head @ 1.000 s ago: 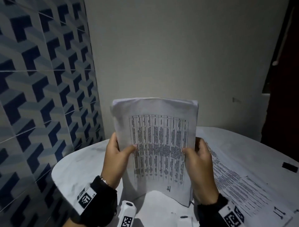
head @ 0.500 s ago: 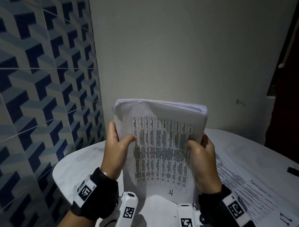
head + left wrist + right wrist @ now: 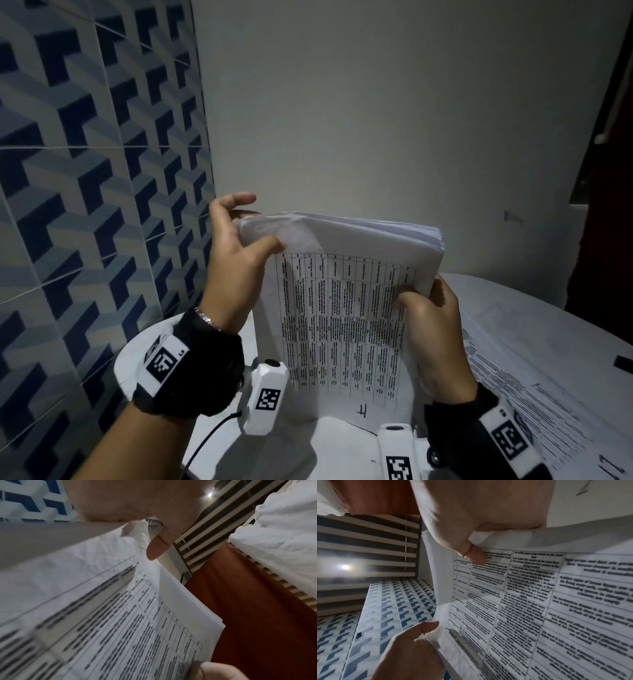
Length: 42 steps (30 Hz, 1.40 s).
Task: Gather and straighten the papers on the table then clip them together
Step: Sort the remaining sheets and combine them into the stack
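The left hand (image 3: pixel 236 274) sits at the upper left corner of the stack of papers (image 3: pixel 346 308), left of centre in the head view, its thumb laid on the front sheet and its fingers curled over the top edge behind. The left wrist view shows that thumb against the crumpled corner. The right hand (image 3: pixel 431 329) clamps the stack's right edge lower down, thumb pressed on the printed table and fingers wrapped behind, as the right wrist view also shows. The two hands are apart, one on each side of the stack.

The stack stands upright in the centre of the frame, its lower edge resting on the white table (image 3: pixel 219 335), its top leaning slightly away. The front page carries a grid of small text. More printed sheets (image 3: pixel 534 404) lie flat on the table at the lower right. A small dark object (image 3: pixel 622 362) lies near the right edge; what it is cannot be told. Blue patterned tiles (image 3: pixel 85 205) fill the left side.
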Tool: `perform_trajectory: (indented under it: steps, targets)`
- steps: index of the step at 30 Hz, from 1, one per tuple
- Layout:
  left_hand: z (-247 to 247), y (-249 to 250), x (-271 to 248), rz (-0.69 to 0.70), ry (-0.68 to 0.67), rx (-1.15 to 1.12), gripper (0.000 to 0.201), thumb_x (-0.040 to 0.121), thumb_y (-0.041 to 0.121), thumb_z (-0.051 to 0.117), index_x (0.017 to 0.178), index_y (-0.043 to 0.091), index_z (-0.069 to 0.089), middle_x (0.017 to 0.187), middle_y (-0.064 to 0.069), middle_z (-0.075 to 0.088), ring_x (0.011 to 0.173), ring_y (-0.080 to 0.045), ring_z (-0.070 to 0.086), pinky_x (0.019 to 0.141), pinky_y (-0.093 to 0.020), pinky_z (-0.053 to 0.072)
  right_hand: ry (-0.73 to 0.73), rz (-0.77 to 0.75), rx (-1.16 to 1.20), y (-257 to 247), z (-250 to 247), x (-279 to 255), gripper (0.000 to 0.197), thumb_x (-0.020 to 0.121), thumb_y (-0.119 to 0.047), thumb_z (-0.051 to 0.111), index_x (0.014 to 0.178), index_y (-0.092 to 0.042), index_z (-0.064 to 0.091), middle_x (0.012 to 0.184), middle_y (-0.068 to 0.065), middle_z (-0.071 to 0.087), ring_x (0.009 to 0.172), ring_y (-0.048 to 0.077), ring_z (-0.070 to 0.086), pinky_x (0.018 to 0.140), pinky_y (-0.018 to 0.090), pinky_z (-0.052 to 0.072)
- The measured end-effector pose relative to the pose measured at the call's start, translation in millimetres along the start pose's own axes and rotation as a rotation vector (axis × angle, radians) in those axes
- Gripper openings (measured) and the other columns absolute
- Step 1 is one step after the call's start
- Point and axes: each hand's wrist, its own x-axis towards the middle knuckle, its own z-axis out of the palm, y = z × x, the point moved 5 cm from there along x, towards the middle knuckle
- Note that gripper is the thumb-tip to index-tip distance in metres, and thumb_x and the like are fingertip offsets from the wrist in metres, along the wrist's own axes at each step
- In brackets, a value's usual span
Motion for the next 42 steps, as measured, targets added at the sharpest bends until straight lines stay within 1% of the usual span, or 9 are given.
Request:
perform_trajectory:
  steps: [5, 11, 17, 20, 25, 31, 35, 38, 42]
  targets:
    - [-6, -10, 4, -0.149, -0.028, -0.228, 0.076, 0.067, -0.015, 0.067, 0.130, 0.022, 0.046, 0.107, -0.005, 0.058, 0.096, -0.021, 0.065, 0.086, -0.046, 0.058, 0.019, 0.007, 0.000, 4, -7, 5, 0.020, 0.078, -0.003, 0.055, 0.090, -0.015, 0.065, 0.101, 0.022, 0.068, 0.100, 0.045, 0.063, 0.083, 0.048, 0.054]
    - [0, -30, -6, -0.274, -0.131, -0.141, 0.041, 0.084, -0.006, 0.062, 0.120, 0.015, 0.060, 0.103, -0.005, 0.074, 0.096, -0.023, 0.071, 0.084, -0.039, 0.055, -0.006, 0.033, -0.045, 1, -4, 4, 0.034, 0.089, 0.008, 0.049, 0.096, -0.019, 0.067, 0.100, 0.010, 0.073, 0.099, 0.029, 0.068, 0.087, 0.043, 0.056]
    - [1, -3, -5, 0.128, -0.039, 0.189, 0.081, 0.085, 0.001, 0.070, 0.139, 0.049, 0.033, 0.135, -0.002, 0.049, 0.114, -0.010, 0.061, 0.087, -0.029, 0.058, -0.006, 0.021, -0.062, -2, -7, 5, 0.036, 0.088, 0.010, 0.050, 0.089, -0.021, 0.067, 0.095, 0.009, 0.073, 0.097, 0.029, 0.068, 0.082, 0.039, 0.055]
    - [9, 7, -11, 0.280, -0.091, 0.479, 0.065, 0.088, 0.005, 0.071, 0.131, 0.048, 0.048, 0.145, 0.003, 0.039, 0.124, -0.008, 0.047, 0.096, -0.021, 0.047, 0.010, 0.024, -0.054, 0, -8, 6, 0.036, 0.087, 0.009, 0.051, 0.087, -0.022, 0.069, 0.084, 0.001, 0.073, 0.087, 0.022, 0.068, 0.078, 0.037, 0.055]
    - [10, 3, -14, 0.321, -0.106, 0.515, 0.071, 0.085, 0.005, 0.074, 0.138, 0.048, 0.051, 0.155, 0.010, 0.025, 0.129, 0.020, 0.026, 0.105, -0.022, 0.036, 0.009, 0.019, -0.042, 1, -8, 7, 0.033, 0.088, 0.008, 0.051, 0.090, -0.020, 0.069, 0.079, -0.007, 0.074, 0.079, 0.011, 0.069, 0.074, 0.030, 0.055]
    - [12, 3, -17, 0.342, -0.132, 0.558, 0.069, 0.083, 0.009, 0.079, 0.134, 0.048, 0.054, 0.162, 0.010, 0.017, 0.135, 0.018, 0.020, 0.111, -0.021, 0.025, 0.041, -0.001, -0.042, 2, -12, 9, 0.024, 0.085, 0.008, 0.055, 0.095, -0.013, 0.063, 0.082, 0.004, 0.068, 0.074, 0.013, 0.062, 0.069, 0.032, 0.050]
    - [15, 6, -18, 0.332, -0.141, 0.512, 0.081, 0.082, 0.015, 0.078, 0.147, 0.048, 0.041, 0.164, 0.010, 0.017, 0.141, 0.010, 0.023, 0.118, -0.045, 0.030, 0.035, -0.012, -0.045, 4, -13, 10, 0.028, 0.086, 0.007, 0.055, 0.099, -0.015, 0.066, 0.095, 0.015, 0.070, 0.082, 0.020, 0.062, 0.075, 0.039, 0.052]
    - [1, -12, -14, 0.139, -0.056, 0.243, 0.109, 0.074, 0.007, 0.082, 0.155, 0.049, 0.022, 0.161, 0.009, 0.031, 0.146, -0.012, 0.035, 0.115, -0.056, 0.038, 0.053, -0.011, -0.036, 5, -14, 10, 0.033, 0.087, 0.007, 0.055, 0.097, -0.020, 0.069, 0.087, 0.001, 0.074, 0.082, 0.017, 0.067, 0.078, 0.038, 0.055]
    - [-11, -62, -20, -0.276, -0.127, -0.044, 0.074, 0.069, 0.023, 0.083, 0.137, 0.023, 0.054, 0.127, -0.003, 0.071, 0.124, -0.030, 0.063, 0.103, -0.048, 0.052, 0.004, -0.012, -0.010, 4, -12, 10, 0.038, 0.089, 0.008, 0.052, 0.098, -0.025, 0.069, 0.082, -0.017, 0.075, 0.076, -0.003, 0.070, 0.068, 0.020, 0.053]
